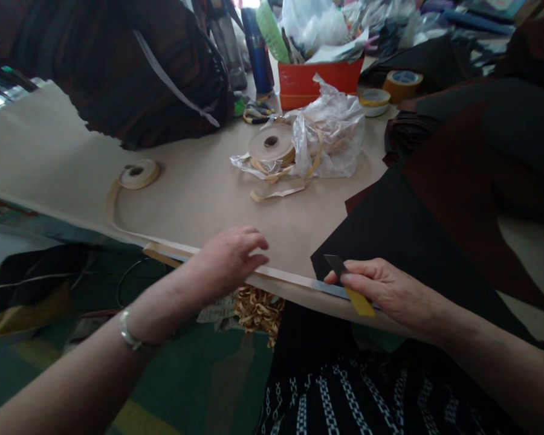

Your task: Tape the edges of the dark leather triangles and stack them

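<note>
My right hand (381, 283) grasps the dark blade (335, 263) between thumb and fingers. My left hand (226, 252), fingers loosely curled and unloaded, is at the pale strip (288, 277) along the table (199, 199) edge. The strip extends left, curving to the small roll (148, 176).

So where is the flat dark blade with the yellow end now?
In the head view, the flat dark blade with the yellow end is right of centre, in the right hand, by the near edge of the tan table.
</note>
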`<state>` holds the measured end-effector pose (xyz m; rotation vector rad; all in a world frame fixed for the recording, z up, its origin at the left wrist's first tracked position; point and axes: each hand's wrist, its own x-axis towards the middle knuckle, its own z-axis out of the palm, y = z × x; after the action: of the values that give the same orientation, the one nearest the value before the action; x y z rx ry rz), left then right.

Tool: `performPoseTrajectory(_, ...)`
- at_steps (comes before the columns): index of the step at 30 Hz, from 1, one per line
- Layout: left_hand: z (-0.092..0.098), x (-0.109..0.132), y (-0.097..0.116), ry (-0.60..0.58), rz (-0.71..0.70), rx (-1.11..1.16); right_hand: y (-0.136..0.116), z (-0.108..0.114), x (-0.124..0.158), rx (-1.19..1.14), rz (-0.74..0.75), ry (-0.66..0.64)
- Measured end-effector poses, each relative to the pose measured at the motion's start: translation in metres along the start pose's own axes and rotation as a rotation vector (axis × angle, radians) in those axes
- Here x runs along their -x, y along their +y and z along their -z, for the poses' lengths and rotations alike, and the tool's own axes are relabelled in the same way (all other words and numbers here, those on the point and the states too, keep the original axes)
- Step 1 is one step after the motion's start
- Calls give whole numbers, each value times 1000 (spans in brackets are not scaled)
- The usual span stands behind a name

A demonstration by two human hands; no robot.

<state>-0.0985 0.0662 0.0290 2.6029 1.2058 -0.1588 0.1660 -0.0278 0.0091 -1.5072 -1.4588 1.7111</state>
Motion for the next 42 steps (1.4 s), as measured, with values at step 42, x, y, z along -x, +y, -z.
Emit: performPoseTrajectory(42,-4,-35,72,-305,-81,70,24,-39,-12,610,107,207)
